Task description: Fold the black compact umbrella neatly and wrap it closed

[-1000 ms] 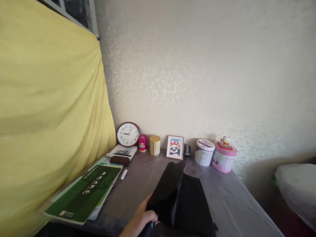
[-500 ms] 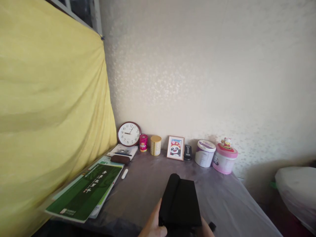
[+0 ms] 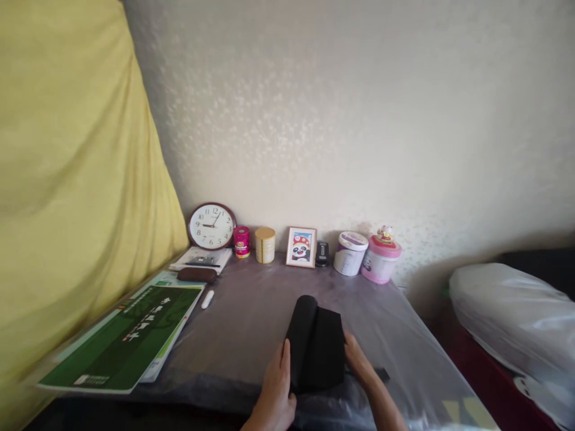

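A black, matt object (image 3: pixel 321 347) with a thick rounded roll along its left side and a flat panel on its right is held over the front of the table; I cannot tell its exact kind. My left hand (image 3: pixel 279 380) grips its left edge, thumb low and fingers along the side. My right hand (image 3: pixel 356 354) is closed at its right edge, with the fingertips partly hidden behind it. A small dark piece (image 3: pixel 381 374) shows just beyond my right wrist; whether it joins the black object is unclear.
Green books (image 3: pixel 130 338), a brown case (image 3: pixel 196 275) and a white capped stick (image 3: pixel 207 299) lie at left. Along the wall stand a clock (image 3: pixel 212 225), tins (image 3: pixel 265 245), a panda picture frame (image 3: pixel 301 246) and tubs (image 3: pixel 351 254). A plastic-wrapped bundle (image 3: pixel 507 305) sits at right.
My view has turned right and down, so the table things sit further left and higher. More of both hands and forearms shows. The black object is still between my hands, its roll appearing wider.
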{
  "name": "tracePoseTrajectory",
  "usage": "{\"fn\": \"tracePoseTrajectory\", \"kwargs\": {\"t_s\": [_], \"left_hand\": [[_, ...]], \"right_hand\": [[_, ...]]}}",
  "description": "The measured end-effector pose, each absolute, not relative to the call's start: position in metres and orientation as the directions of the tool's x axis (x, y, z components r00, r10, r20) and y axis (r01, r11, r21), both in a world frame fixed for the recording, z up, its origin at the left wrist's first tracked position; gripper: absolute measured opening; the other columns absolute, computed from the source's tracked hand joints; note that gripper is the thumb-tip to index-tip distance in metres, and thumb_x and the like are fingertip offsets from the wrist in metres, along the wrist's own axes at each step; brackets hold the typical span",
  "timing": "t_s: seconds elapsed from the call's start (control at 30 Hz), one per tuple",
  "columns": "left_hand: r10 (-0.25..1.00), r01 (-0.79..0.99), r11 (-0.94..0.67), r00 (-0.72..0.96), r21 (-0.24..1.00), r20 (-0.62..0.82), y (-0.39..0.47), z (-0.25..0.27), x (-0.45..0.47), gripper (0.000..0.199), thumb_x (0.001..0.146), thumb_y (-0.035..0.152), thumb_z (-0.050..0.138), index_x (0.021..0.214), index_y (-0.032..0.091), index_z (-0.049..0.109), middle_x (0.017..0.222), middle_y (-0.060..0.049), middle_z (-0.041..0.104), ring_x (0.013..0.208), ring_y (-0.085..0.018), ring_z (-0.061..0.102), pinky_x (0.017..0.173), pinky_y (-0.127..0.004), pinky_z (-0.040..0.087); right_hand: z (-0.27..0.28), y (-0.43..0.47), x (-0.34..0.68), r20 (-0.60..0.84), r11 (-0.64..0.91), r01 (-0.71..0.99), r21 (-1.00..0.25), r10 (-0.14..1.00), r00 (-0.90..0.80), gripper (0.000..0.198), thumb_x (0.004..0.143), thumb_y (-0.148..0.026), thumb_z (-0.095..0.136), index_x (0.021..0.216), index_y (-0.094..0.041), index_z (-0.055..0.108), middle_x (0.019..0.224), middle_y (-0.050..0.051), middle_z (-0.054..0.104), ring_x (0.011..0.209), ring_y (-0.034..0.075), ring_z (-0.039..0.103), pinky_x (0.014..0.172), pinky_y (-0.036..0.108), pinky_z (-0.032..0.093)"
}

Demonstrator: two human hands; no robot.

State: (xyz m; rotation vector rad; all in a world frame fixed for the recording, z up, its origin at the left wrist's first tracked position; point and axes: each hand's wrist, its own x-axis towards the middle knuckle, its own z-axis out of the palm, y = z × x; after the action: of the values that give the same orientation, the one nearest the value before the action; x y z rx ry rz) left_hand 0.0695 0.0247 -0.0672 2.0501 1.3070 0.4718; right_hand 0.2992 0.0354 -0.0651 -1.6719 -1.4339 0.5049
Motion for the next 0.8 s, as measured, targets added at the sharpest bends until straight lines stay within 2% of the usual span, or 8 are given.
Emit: {"fn": "tracePoseTrajectory", "kwargs": {"t_s": [0.13,0.23,0.33,0.43,0.53,0.67,0.8], "left_hand": [[0.898,0.643,-0.312,0.44,0.7,-0.003,0.025,-0.076,0.069,0.095,0.055,0.001,0.044,0.141,0.009,0.004,0.15,-0.012,0.016,0.136,-0.022,0.017,0.111,-0.031,0.018],[0.895,0.632,-0.342,0.444,0.696,0.036,0.026,-0.086,0.069,0.095,0.056,0.001,0.042,0.141,0.009,0.002,0.149,-0.012,0.016,0.136,-0.021,0.018,0.111,-0.032,0.02],[0.896,0.63,-0.357,0.44,0.69,0.061,0.027,-0.092,0.07,0.095,0.056,0.0,0.042,0.141,0.011,0.001,0.149,-0.012,0.016,0.136,-0.021,0.018,0.111,-0.033,0.019],[0.894,0.618,-0.362,0.443,0.698,0.071,0.027,-0.093,0.07,0.095,0.056,0.0,0.042,0.141,0.012,0.002,0.15,-0.011,0.015,0.136,-0.02,0.017,0.111,-0.033,0.019],[0.889,0.622,-0.371,0.453,0.689,0.07,0.027,-0.091,0.07,0.094,0.057,-0.001,0.042,0.141,0.011,0.0,0.149,-0.013,0.016,0.136,-0.021,0.018,0.111,-0.033,0.02],[0.896,0.659,-0.351,0.443,0.666,0.034,0.026,-0.086,0.07,0.095,0.056,-0.002,0.042,0.141,0.011,0.002,0.148,-0.014,0.018,0.136,-0.022,0.02,0.11,-0.032,0.022],[0.895,0.65,-0.36,0.444,0.669,0.051,0.026,-0.088,0.07,0.094,0.057,-0.002,0.043,0.141,0.012,0.002,0.149,-0.014,0.017,0.136,-0.022,0.019,0.11,-0.033,0.021]], "right_hand": [[-0.049,0.034,0.3,0.246,-0.1,0.606,-0.789,0.853,0.461,0.036,0.077,-0.032,0.037,0.091,-0.017,0.066,0.094,0.013,0.069,0.092,0.025,0.063,0.087,0.038,0.046],[-0.035,0.033,0.293,0.273,-0.108,0.642,-0.759,0.843,0.464,0.035,0.08,-0.038,0.037,0.085,-0.02,0.067,0.091,0.011,0.069,0.091,0.025,0.063,0.083,0.034,0.047],[-0.025,0.031,0.282,0.19,-0.133,0.611,-0.781,0.88,0.434,0.036,0.082,-0.045,0.039,0.086,-0.021,0.065,0.08,0.008,0.07,0.076,0.022,0.066,0.067,0.03,0.051],[-0.024,0.033,0.276,0.001,-0.247,0.503,-0.828,0.897,0.442,0.043,0.079,-0.049,0.045,0.106,-0.017,0.057,0.073,0.005,0.067,0.05,0.017,0.062,0.042,0.025,0.047],[-0.028,0.037,0.278,-0.129,-0.338,0.446,-0.829,0.891,0.434,0.044,0.074,-0.04,0.054,0.112,-0.016,0.052,0.078,0.006,0.067,0.039,0.013,0.058,0.03,0.021,0.04],[-0.027,0.041,0.283,-0.166,-0.365,0.396,-0.843,0.875,0.454,0.032,0.069,-0.027,0.054,0.1,-0.017,0.057,0.074,0.004,0.066,0.038,0.012,0.056,0.029,0.02,0.04],[-0.014,0.043,0.275,-0.158,-0.267,0.259,-0.928,0.914,0.374,0.026,0.068,-0.032,0.054,0.089,-0.018,0.059,0.058,-0.005,0.056,0.045,0.012,0.054,0.037,0.021,0.045]]}}
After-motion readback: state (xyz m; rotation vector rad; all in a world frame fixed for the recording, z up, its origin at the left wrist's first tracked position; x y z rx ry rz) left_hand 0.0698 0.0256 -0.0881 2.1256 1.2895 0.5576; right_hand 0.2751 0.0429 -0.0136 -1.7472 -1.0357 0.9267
